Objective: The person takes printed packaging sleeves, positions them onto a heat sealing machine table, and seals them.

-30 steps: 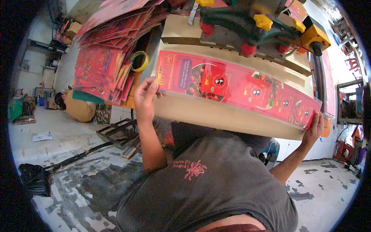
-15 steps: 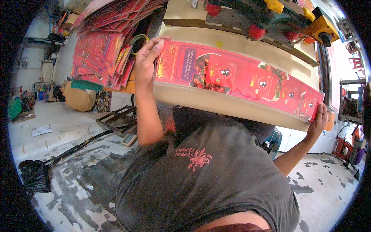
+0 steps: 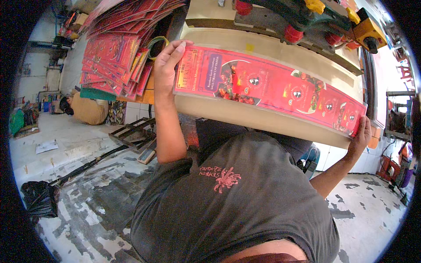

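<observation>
A long red printed strip [image 3: 274, 90] with food pictures and a clear, glossy border stretches between my two hands. At its left end my left hand [image 3: 170, 65] grips the upper corner, thumb on the printed face. My right hand [image 3: 361, 133] pinches the lower right corner. The strip slopes down to the right, above a cream tabletop [image 3: 245, 118]; whether it touches the top is hard to tell.
Left of the tabletop lies a fanned pile of red printed sheets [image 3: 109, 57], beside a tape roll [image 3: 158, 48]. A machine with red knobs [image 3: 293, 34] and a yellow switch box [image 3: 370, 30] spans the far side. A person [image 3: 90, 108] crouches on the floor at left.
My hands and the strip stay almost where they were, both hands still gripping its ends. The crouching person at left has shifted slightly.
</observation>
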`<state>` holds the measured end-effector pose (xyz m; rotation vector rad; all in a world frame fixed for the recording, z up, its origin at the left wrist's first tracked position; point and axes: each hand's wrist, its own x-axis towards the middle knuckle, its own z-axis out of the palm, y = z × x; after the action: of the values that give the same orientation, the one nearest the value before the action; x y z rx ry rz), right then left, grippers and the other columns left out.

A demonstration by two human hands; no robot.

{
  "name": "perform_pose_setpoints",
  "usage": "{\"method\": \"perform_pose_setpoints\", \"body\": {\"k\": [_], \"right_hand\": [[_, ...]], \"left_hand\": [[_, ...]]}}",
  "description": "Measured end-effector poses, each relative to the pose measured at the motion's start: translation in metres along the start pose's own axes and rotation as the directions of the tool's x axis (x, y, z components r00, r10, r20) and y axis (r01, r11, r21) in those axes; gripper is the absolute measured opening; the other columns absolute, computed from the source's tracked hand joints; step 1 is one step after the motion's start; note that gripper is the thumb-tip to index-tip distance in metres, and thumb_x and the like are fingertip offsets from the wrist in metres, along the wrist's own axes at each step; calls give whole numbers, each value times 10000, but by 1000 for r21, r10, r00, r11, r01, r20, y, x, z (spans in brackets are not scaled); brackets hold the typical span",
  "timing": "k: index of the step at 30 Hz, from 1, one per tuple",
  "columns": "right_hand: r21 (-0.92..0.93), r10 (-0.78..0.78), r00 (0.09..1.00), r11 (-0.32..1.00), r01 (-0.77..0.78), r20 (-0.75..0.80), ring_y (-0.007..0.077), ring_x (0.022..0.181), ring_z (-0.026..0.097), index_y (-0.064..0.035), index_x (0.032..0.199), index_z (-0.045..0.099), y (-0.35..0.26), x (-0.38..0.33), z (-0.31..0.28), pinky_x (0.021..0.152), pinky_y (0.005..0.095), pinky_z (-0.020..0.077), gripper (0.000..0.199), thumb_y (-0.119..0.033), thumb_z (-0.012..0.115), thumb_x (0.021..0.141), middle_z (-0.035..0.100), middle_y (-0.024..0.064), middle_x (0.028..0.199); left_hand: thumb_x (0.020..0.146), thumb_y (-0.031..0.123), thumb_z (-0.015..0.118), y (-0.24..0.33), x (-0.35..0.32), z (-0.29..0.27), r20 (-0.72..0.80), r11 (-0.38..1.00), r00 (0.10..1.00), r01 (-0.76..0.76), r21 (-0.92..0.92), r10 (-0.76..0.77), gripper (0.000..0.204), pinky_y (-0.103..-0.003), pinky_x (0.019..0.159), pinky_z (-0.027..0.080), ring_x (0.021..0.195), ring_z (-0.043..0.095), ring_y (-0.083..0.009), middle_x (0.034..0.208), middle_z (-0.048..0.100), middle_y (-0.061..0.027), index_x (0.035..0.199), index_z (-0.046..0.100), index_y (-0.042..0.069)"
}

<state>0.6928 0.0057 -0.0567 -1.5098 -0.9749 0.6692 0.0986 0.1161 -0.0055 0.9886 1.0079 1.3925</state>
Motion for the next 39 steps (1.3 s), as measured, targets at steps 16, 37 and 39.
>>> {"method": "perform_pose_setpoints", "body": {"k": [16,37,39], "right_hand": [[-152,-23,1000,988,25,11,56,921,602,41,1172,665,-14,-6,22,832,211,482,297,-220,596,1047,695,36,1027],[-850,-265,958,474,231,112,282,782,721,-333,1237,731,-5,31,62,697,394,541,318,-473,565,1005,742,109,844],[-862,-259,960,457,218,105,275,762,716,-336,1233,733,-5,32,63,679,401,532,314,-472,568,1003,739,101,826]], "left_hand": [[1016,157,625,-12,-15,-6,-24,637,982,-102,764,187,407,-230,673,367,728,409,-68,784,468,45,1409,583,62],[1043,339,573,-43,2,10,-9,317,980,-56,947,201,423,-391,1004,474,1134,667,-295,1235,703,-209,1297,677,17],[1045,343,569,-47,4,6,-1,324,975,-73,943,221,425,-393,987,485,1122,675,-304,1229,710,-194,1302,675,22]]}}
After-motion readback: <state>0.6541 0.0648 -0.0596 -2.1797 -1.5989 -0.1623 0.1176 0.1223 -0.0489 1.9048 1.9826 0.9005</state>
